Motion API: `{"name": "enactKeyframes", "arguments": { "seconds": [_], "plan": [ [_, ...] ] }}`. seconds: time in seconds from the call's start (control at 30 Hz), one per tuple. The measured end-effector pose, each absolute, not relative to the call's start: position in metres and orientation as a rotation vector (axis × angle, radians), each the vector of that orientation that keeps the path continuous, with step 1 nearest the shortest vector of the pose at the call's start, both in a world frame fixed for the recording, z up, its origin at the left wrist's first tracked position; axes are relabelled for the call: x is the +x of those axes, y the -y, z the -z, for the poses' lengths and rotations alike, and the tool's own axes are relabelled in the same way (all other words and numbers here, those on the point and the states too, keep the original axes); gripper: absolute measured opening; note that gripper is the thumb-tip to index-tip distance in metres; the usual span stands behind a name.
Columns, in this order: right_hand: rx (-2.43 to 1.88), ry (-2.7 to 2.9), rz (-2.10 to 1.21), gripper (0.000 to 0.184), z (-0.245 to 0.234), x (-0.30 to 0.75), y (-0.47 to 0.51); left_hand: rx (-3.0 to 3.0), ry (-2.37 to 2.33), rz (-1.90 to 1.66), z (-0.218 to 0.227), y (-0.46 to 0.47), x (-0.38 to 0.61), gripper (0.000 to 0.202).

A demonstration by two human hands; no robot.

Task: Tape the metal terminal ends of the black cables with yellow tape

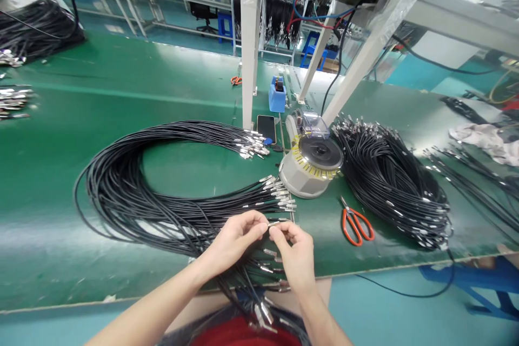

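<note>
Both hands meet over the front of the green table, fingertips nearly touching. Between thumb and fingers my left hand [243, 232] pinches a black cable close to its metal end. My right hand [294, 248] is closed on the tip of that same cable [275, 223]. A large curved bundle of black cables [121, 178] lies to the left, its silver ends pointing right, just beyond my hands. More cable ends [265, 267] hang below my hands over the table edge. Right of my hands lie orange-handled scissors [357, 224].
A round grey label dispenser [310, 167] stands beyond my hands, near a phone [266, 128] and a blue tape dispenser [277, 96]. A coiled cable pile [393, 189] lies right, another [38, 30] far left. White posts [248, 43] rise from the table. Small orange cutters [236, 80] lie behind.
</note>
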State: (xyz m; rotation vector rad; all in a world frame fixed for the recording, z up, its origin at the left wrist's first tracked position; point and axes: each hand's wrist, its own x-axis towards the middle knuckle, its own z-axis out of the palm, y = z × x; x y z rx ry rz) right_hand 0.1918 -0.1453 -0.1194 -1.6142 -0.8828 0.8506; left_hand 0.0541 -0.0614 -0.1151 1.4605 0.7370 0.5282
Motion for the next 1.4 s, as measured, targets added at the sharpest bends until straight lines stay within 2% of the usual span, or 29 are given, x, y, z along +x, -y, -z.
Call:
{"name": "enactKeyframes", "arguments": {
  "seconds": [0.3,0.47,0.57,0.67,0.97,1.17,1.33,1.4],
  "plan": [
    [-1.54,1.002,-0.73,0.008,0.123,0.191,0.139,1.175,-0.672,-0.431,0.109,0.053,0.053,0.03],
    [-1.502,1.021,-0.727,0.011,0.127,0.194,0.136,1.169,-0.667,-0.421,0.103,0.052,0.052,0.03],
    [-1.523,0.925,-0.761,0.025,0.126,0.198,0.14,1.223,-0.687,-0.474,0.103,0.054,0.053,0.028],
    [-1.595,0.939,-0.749,0.019,0.122,0.202,0.147,1.281,-0.714,-0.498,0.106,0.056,0.053,0.026],
    [-1.667,1.152,-0.656,0.019,0.11,0.203,0.15,1.425,-0.645,-0.454,0.102,0.055,0.055,0.028],
    [-1.688,1.122,-0.717,0.022,0.107,0.2,0.149,1.559,-0.688,-0.661,0.11,0.064,0.061,0.018],
    [-1.638,1.017,-0.865,0.025,0.107,0.198,0.144,2.089,-0.555,-1.037,0.124,0.065,0.058,0.013],
    [-1.597,0.976,-0.914,0.026,0.109,0.198,0.143,2.362,-0.433,-1.148,0.128,0.061,0.053,0.018]
  ]
}}
